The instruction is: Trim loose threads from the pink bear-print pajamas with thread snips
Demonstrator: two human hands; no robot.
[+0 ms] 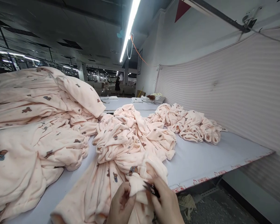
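Observation:
A pink fleece garment (121,161) printed with small bears lies bunched on the white table (200,158) in front of me. My left hand (121,205) pinches a fold of its fabric at the bottom of the view. My right hand (166,203) is closed around small dark thread snips (151,189), whose blades point at the fold between my hands.
A tall stack of the same pink garments (37,124) fills the left side. Another heap of them (191,124) lies at the back right by a striped wall covering. Folded white items (151,99) sit far back. A person (117,84) stands in the distance. The table edge drops to the floor on the right.

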